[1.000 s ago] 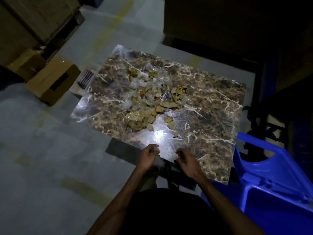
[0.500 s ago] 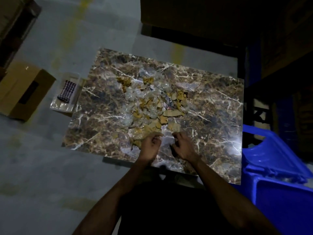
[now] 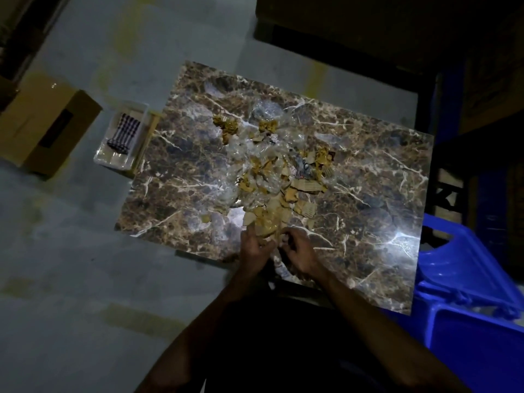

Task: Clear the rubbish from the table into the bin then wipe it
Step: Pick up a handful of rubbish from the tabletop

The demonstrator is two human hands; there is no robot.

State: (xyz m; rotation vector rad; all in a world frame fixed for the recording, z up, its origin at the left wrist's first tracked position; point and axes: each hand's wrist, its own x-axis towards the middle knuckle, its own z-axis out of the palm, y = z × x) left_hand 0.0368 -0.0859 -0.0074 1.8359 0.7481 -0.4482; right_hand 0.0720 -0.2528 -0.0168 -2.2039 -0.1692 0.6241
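Dim room, marble table [image 3: 181, 177] with a rubbish pile [image 3: 272, 182] mid-table. Left hand [image 3: 255, 248] and right hand [image 3: 300, 253] both curl around scraps at its near edge; blue bin [image 3: 467, 302] sits near right.

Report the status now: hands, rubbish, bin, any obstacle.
Left hand and right hand both at near edge of rubbish pile, gathering scraps. Pile on table. Blue bin at right. No obstacle seen.
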